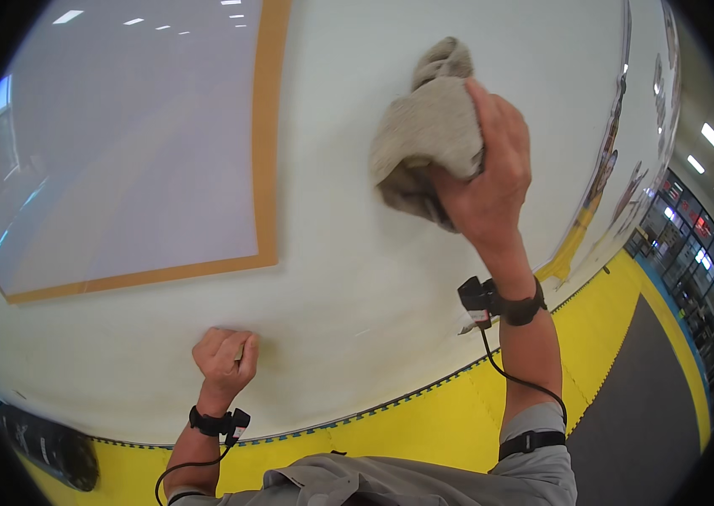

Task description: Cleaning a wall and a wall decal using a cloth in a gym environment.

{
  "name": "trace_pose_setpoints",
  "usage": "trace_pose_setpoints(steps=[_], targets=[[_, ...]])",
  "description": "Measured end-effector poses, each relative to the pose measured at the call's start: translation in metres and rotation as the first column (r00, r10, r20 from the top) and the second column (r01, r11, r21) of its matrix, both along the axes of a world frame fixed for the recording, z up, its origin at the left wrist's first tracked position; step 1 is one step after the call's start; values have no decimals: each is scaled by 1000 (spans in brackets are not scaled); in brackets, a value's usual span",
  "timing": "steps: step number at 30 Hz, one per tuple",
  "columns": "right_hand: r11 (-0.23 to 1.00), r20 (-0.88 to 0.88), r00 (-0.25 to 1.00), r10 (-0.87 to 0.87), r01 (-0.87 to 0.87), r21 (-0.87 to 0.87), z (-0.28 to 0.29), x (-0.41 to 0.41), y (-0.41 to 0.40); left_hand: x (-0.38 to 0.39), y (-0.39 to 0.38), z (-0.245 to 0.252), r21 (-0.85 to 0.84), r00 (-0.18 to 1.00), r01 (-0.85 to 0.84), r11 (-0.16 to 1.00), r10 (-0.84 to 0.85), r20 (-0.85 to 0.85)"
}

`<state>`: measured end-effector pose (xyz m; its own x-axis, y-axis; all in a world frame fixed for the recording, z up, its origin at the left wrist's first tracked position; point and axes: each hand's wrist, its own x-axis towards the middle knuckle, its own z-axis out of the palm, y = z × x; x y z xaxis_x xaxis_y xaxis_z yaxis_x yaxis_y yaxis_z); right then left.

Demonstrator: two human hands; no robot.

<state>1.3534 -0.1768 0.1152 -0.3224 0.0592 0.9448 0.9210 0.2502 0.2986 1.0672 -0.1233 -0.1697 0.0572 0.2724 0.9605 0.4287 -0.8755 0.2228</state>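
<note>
My right hand (pixel 496 171) grips a bunched grey-beige cloth (pixel 430 123) and holds it against the white wall (pixel 332 190). One folded end of the cloth sticks up above my fingers. Lower and to the left, my left hand (pixel 226 359) is curled into a fist close to the wall; whether it touches the wall is hard to tell. A small pale patch shows between its thumb and forefinger, too small to identify. A glossy panel (pixel 142 158) with an orange-tan border (pixel 267 139) hangs left of the cloth, reflecting ceiling lights.
Yellow interlocking foam mats (pixel 395 424) meet the wall's base, with a dark grey mat area (pixel 641 386) to the right. At lower left lies a black punching bag (pixel 47 446). Pictures (pixel 603 171) cover the wall at right. Wrist straps carry cabled devices (pixel 476 302).
</note>
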Motion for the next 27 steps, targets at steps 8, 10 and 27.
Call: trace_pose_setpoints(steps=[8, 10, 27], targets=[[995, 138, 989, 55, -43, -90, -55, -33, 5, 2, -1, 0, 14, 999, 39, 999, -39, -19], [995, 163, 985, 52, -36, -97, -69, -38, 2, 4, -1, 2, 17, 999, 52, 998, -52, -15], [998, 144, 990, 2, 8, -65, -14, -47, -1, 10, -3, 0, 19, 989, 149, 989, -149, -12]])
